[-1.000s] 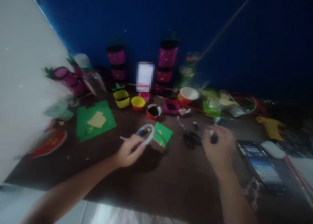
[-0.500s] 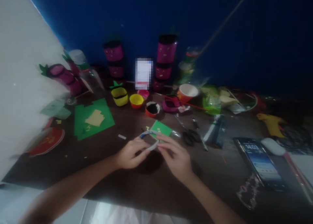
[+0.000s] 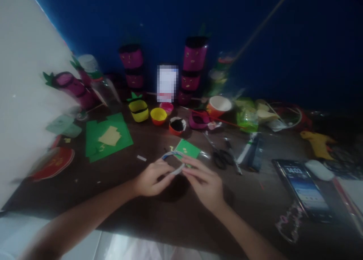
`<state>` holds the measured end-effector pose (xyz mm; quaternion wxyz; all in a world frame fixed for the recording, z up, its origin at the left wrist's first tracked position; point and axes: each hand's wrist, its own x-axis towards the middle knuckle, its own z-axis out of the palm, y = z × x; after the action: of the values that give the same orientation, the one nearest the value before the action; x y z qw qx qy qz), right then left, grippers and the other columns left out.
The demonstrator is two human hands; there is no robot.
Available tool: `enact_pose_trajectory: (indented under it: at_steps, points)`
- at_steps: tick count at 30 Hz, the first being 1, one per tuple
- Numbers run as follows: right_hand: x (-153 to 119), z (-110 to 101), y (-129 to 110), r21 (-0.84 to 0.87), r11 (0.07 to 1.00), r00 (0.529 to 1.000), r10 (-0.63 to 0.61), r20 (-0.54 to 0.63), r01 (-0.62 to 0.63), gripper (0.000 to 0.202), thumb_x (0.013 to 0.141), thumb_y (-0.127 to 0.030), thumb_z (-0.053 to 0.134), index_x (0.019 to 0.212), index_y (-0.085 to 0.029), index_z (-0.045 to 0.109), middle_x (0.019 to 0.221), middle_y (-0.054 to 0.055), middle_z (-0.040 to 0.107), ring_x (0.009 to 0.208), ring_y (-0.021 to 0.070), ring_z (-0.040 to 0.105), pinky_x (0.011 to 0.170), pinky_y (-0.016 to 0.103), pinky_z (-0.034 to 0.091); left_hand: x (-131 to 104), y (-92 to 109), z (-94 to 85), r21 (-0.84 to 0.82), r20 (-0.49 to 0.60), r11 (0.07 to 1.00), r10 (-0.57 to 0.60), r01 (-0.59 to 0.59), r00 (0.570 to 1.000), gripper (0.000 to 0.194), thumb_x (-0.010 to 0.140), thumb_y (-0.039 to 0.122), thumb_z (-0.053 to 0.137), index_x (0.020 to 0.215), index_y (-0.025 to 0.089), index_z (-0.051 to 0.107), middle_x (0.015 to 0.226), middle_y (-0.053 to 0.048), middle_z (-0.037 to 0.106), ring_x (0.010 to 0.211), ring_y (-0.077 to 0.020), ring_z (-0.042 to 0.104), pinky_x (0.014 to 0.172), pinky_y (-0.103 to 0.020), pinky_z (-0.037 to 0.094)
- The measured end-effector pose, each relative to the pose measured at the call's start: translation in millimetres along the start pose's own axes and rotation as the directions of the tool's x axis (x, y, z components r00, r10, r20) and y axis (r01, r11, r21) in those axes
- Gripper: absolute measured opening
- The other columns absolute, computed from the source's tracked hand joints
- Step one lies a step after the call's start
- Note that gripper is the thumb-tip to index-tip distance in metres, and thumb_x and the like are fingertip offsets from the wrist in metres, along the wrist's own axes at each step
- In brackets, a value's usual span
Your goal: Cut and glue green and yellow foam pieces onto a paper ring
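Between my hands is a thin ring-shaped strip [image 3: 173, 153], whitish with some blue on its left part, held a little above the dark table. My left hand [image 3: 151, 178] is closed on the ring's left and lower side, with the thumb along its near edge. On the right side, my right hand [image 3: 204, 182] pinches the same ring between thumb and fingers. A green paper piece [image 3: 188, 148] with small yellow bits lies just beyond the ring. What the ring is made of is too blurred to tell.
Scissors [image 3: 219, 158] and a pen [image 3: 234, 158] lie right of my hands, with a phone [image 3: 304, 188] and a yellow glue gun [image 3: 317, 143] farther right. Green sheets [image 3: 93, 139] lie left. Small cups, like the yellow one [image 3: 158, 116], and purple figures [image 3: 195, 59] stand behind.
Both hands keep nearly the same hold on the ring. The view has shifted very slightly; nothing has been let go or picked up.
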<state>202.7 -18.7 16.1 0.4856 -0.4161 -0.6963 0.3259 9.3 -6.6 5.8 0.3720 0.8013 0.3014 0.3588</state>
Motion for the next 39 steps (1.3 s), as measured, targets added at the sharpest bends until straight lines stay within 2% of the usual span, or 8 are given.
enact_pose_trajectory:
  at_steps: [12,18,25,39]
  points:
    - [0.4,2.3,0.7,0.059,0.996,0.998,0.069,0.014,-0.070,0.009,0.079,-0.014,0.059,0.079,-0.022,0.063,0.094,0.006,0.065,0.098,0.0200,0.061,0.090,0.039,0.050,-0.7,-1.0,2.2,0.013,0.005,1.000,0.012,-0.012,1.000,0.018,0.088,0.018,0.045,0.094,0.014,0.061,0.075,-0.007,0.065,0.072,-0.0150,0.059,0.075,-0.029,0.043]
    - [0.6,3.6,2.9,0.002,0.995,0.995,0.097,-0.002,-0.097,0.007,0.081,-0.017,0.056,0.076,-0.022,0.059,0.092,0.006,0.064,0.094,0.0194,0.061,0.089,0.039,0.049,-0.6,0.7,3.8,0.022,0.000,1.000,0.000,0.000,1.000,0.017,0.088,0.019,0.045,0.092,0.014,0.060,0.075,-0.006,0.064,0.073,-0.0149,0.058,0.074,-0.028,0.043]
    - [1.6,0.7,0.4,-0.044,0.998,0.999,0.041,0.035,-0.040,0.009,0.081,-0.013,0.055,0.079,-0.022,0.058,0.097,0.007,0.064,0.099,0.0186,0.061,0.091,0.037,0.049,-1.1,1.4,4.6,0.008,-0.014,1.000,-0.019,0.019,1.000,0.017,0.088,0.020,0.045,0.091,0.014,0.061,0.073,-0.005,0.063,0.069,-0.0143,0.058,0.072,-0.027,0.043]
    - [-1.2,1.5,3.4,-0.132,0.991,1.000,0.002,-0.002,-0.002,0.010,0.081,-0.013,0.055,0.079,-0.022,0.059,0.100,0.006,0.066,0.099,0.0190,0.062,0.088,0.036,0.051,-1.7,1.3,5.8,0.026,-0.021,0.999,-0.047,0.047,0.999,0.016,0.088,0.021,0.044,0.089,0.014,0.059,0.068,-0.004,0.060,0.066,-0.0140,0.055,0.071,-0.027,0.042]
